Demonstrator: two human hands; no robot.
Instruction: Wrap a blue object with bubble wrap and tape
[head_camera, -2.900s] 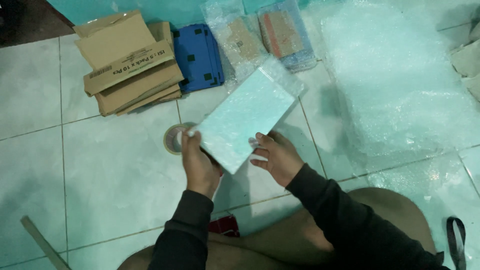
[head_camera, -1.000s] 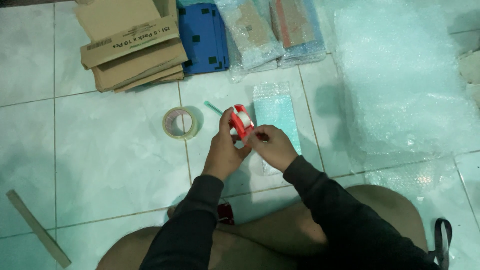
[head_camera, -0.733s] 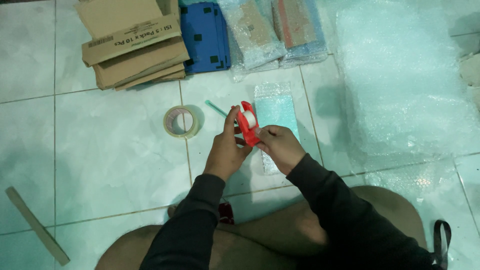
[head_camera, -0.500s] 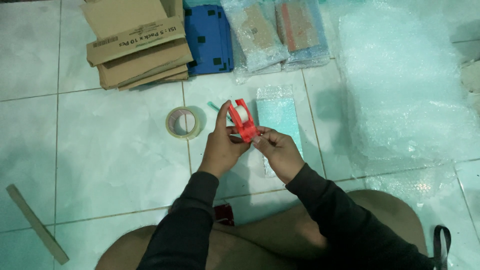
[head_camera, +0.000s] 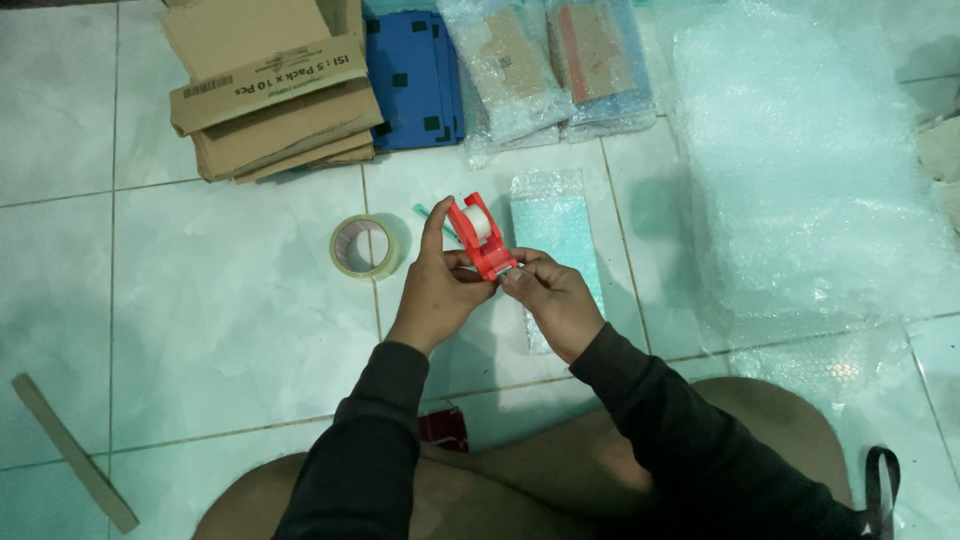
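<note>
My left hand (head_camera: 438, 283) grips a small red tape dispenser (head_camera: 478, 237) with a white roll in it, held above the floor tiles. My right hand (head_camera: 551, 301) pinches the tape end at the dispenser's cutting edge. Under and behind my hands lies a flat teal package wrapped in bubble wrap (head_camera: 556, 228). A roll of clear packing tape (head_camera: 364, 247) lies flat on the tile just left of my left hand. A thin teal stick (head_camera: 430, 217) pokes out behind the dispenser.
A stack of flat cardboard boxes (head_camera: 270, 90) lies at the top left, with blue flat items (head_camera: 415, 78) and bubble-wrapped parcels (head_camera: 548, 62) beside it. A large bubble-wrap sheet (head_camera: 810, 170) covers the floor on the right. A cardboard strip (head_camera: 75, 453) lies at the lower left.
Earlier both hands held the wrapped teal package; it now lies on the floor. My left hand has taken the red dispenser and my right hand has closed on its tape end.
</note>
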